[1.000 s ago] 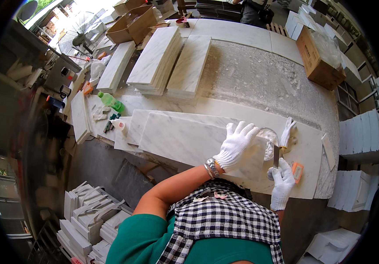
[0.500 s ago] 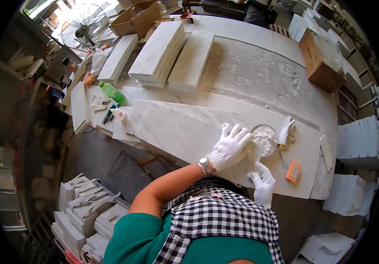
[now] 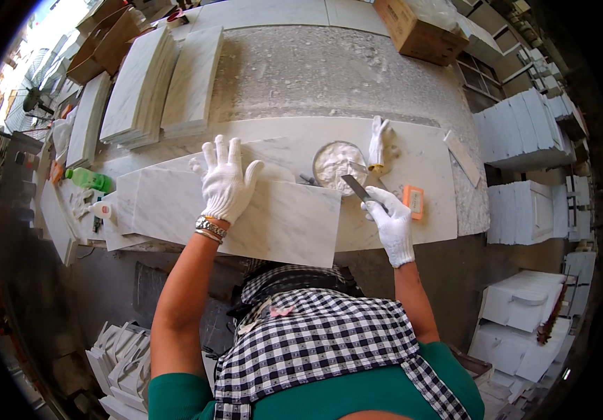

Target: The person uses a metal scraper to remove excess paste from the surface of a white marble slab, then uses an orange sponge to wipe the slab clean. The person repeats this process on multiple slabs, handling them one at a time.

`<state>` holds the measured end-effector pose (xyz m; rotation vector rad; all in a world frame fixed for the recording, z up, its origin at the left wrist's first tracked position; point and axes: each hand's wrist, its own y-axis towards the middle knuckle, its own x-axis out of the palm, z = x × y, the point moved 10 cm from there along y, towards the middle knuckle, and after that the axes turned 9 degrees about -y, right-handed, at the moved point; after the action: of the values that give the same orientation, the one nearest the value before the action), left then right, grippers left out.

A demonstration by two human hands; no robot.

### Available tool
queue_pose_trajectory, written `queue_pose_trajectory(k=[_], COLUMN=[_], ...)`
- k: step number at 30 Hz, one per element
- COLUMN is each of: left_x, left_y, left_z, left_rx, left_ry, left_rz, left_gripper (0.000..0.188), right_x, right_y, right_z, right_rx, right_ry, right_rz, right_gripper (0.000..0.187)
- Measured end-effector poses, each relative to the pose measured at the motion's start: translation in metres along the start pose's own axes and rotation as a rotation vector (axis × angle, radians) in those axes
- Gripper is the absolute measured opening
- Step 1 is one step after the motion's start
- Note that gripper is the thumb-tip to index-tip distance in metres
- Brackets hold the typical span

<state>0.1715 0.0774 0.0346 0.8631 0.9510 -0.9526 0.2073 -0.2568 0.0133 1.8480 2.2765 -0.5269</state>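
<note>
My left hand (image 3: 226, 183), in a white knit glove, lies with fingers spread on a veined white marble slab (image 3: 280, 220). In my gloved right hand (image 3: 390, 225) is a narrow, flat metal scraper blade (image 3: 356, 187), gripped at its lower end. Its free end points up and left, close to a round bowl (image 3: 317, 155) of white paste (image 3: 340, 165). Right of the bowl lies a loose white glove (image 3: 378, 143) with a yellowish end. An orange-and-white box (image 3: 412, 201) sits just beyond my right hand.
Stacked marble slabs (image 3: 137, 87) stand at the far left, near a green bottle (image 3: 88, 179) and a small white glue bottle (image 3: 100, 209). A thin stone strip (image 3: 462, 158) lies at right. Beyond the table's right edge are stacked white panels (image 3: 522, 129); a cardboard box (image 3: 420, 31) stands behind.
My left hand has moved left, away from the bowl, and rests on the slab. The right hand has risen toward the bowl with the scraper blade. The view has shifted right.
</note>
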Motion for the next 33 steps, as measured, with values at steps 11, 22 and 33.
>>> queue_pose_trajectory(k=[11, 22, 33], left_x=[0.007, 0.013, 0.018], left_y=[-0.001, -0.001, -0.001], left_z=[0.0, -0.001, -0.004], left_rx=[-0.028, -0.078, -0.089], left_ry=[0.107, 0.116, 0.141], left_rz=[-0.007, -0.008, -0.022], left_gripper=[0.067, 0.065, 0.063], right_x=[0.026, 0.053, 0.059], right_y=[0.032, 0.041, 0.046], right_z=[-0.051, -0.073, -0.071], right_rx=[-0.459, -0.704, -0.757], right_ry=[-0.277, -0.379, -0.42], right_rz=[-0.113, -0.334, -0.37], right_gripper=[0.024, 0.024, 0.027])
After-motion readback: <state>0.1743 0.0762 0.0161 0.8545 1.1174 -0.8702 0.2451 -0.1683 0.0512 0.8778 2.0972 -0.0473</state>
